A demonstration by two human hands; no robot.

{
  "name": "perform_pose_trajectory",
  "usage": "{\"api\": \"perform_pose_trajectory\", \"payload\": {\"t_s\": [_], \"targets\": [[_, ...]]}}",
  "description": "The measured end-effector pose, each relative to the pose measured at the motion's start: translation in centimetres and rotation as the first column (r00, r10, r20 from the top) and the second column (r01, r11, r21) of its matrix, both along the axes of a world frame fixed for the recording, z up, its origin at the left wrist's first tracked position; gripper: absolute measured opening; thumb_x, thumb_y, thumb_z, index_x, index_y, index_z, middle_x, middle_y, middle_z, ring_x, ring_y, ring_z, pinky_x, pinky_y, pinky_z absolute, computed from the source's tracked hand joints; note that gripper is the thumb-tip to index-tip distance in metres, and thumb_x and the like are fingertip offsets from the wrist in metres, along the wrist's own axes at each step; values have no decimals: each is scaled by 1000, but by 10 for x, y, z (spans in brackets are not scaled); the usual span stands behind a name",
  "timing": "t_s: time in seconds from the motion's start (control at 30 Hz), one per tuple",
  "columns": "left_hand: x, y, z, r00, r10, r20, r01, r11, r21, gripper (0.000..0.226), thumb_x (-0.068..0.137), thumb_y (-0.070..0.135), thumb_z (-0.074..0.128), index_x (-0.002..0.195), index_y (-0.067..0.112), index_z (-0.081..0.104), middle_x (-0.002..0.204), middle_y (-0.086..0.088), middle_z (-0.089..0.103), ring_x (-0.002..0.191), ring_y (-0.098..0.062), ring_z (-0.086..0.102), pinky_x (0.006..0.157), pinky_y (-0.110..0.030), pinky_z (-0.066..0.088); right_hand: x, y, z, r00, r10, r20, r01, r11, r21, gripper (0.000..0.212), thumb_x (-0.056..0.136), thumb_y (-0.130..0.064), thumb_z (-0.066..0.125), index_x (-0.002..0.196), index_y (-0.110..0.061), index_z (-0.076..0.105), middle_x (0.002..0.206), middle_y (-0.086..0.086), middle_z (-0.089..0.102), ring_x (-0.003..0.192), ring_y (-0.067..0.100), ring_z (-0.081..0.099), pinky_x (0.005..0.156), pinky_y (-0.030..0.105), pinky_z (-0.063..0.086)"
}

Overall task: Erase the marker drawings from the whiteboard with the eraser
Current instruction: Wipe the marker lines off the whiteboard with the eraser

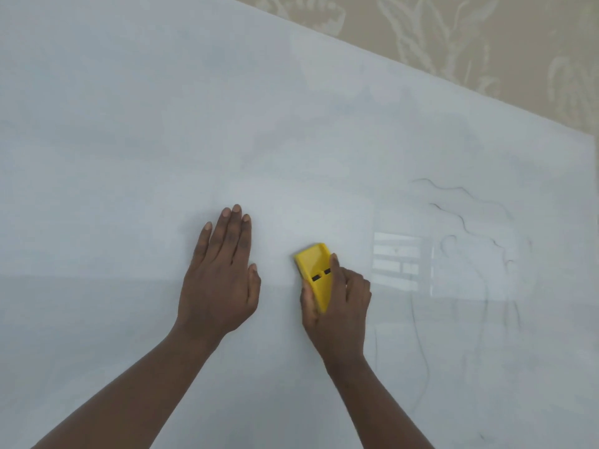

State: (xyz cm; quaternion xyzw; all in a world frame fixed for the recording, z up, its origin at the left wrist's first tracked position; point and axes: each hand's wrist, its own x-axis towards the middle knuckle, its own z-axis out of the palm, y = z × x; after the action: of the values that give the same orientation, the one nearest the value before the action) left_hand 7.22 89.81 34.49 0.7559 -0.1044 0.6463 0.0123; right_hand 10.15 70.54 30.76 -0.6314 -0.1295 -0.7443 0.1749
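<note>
While wiping: we grip the eraser [313, 273] in our right hand [337, 306].
Left hand [220, 280]: flat, empty, steadying the whiteboard [162, 124].
Next: press evenly toward the right-side lines [460, 218].

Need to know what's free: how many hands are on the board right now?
2. The left hand lies flat and open on the whiteboard; the right hand grips the yellow eraser beside it.

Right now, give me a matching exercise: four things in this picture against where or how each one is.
1. left hand
2. yellow plastic eraser
3. wavy dark marker lines
4. beige patterned wall

A. right part of the white whiteboard
B. flat, palm down, empty
C. beyond the board's top edge
D. held in the right hand

Pairs: 1-B, 2-D, 3-A, 4-C
</note>
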Motion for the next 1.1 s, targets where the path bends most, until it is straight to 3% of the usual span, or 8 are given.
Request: {"api": "perform_pose_trajectory", "payload": {"t_s": [0.2, 0.37, 0.57, 0.9, 1.1], "targets": [[16, -55, 10, 998, 62, -15, -61, 995, 74, 71, 95, 27, 37, 158, -2, 21, 167, -20, 20, 157, -31, 17, 127, -50, 20, 15, -96, 14, 999, -24, -23, 28, 978, 206, 56, 91, -35, 61, 133, 0, 53, 100, 20, 55, 91, 37, 53, 83, 48, 48], [25, -68, 12, 996, 90, -1, -90, 996, 24, 67, 98, 27, 31, 157, -3, 20, 166, -21, 21, 157, -32, 17, 128, -52, 16, 27, -174, 25, 998, -6, -59, 25, 943, 332, 56, 88, -26, 69, 133, 2, 53, 101, 23, 55, 93, 40, 53, 84, 54, 49], [29, -69, 10, 997, 81, 19, -81, 997, 8, 67, 98, 28, 25, 157, -3, 22, 166, -21, 22, 156, -33, 19, 129, -51, 13, 36, -222, 48, 997, 28, -76, 6, 907, 420, 56, 88, -28, 70, 133, 0, 53, 102, 23, 55, 95, 40, 52, 85, 51, 48], [27, -74, 10, 990, 133, 49, -133, 991, -1, 67, 97, 29, 26, 156, -3, 24, 166, -18, 23, 155, -29, 22, 126, -51, 21, 39, -212, 153, 991, 128, -49, -84, 853, 516, 59, 92, -40, 59, 140, -8, 46, 115, 19, 49, 109, 38, 45, 96, 46, 38], [29, -71, 11, 990, 137, 44, -137, 990, 5, 67, 97, 30, 27, 156, -2, 26, 166, -17, 24, 155, -28, 23, 125, -52, 24, 28, -132, 189, 992, 111, -52, -85, 929, 359, 60, 91, -43, 57, 140, -9, 47, 115, 15, 50, 107, 35, 47, 92, 43, 37]]}}
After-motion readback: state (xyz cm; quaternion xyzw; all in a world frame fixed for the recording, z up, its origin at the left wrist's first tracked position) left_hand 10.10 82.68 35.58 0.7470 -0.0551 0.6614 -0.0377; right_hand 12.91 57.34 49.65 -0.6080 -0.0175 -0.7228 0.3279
